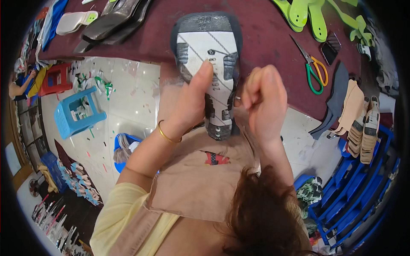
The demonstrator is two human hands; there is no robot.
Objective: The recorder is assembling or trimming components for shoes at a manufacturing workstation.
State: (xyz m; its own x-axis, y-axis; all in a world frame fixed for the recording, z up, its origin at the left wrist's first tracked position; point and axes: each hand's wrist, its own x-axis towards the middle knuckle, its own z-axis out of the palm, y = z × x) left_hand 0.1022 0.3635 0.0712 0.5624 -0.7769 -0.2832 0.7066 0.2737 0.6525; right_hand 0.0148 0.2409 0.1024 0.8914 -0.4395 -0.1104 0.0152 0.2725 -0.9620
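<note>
One bare left hand [188, 103] grips the left edge of a dark-rimmed shoe piece [205, 46], thumb pressed on its pale face; fingers behind are hidden. The shoe piece is held up at the near edge of the maroon desk [265, 53], broad end over it, narrow end just before the apron [192, 185]. It looks stiff and solid, probably fairly weighty and hardly fragile; the dark rim may be slippery, so its narrower middle seems the surest hold. Just right of it, the right hand [265, 96] has curled fingers; whether they pinch anything I cannot tell.
</note>
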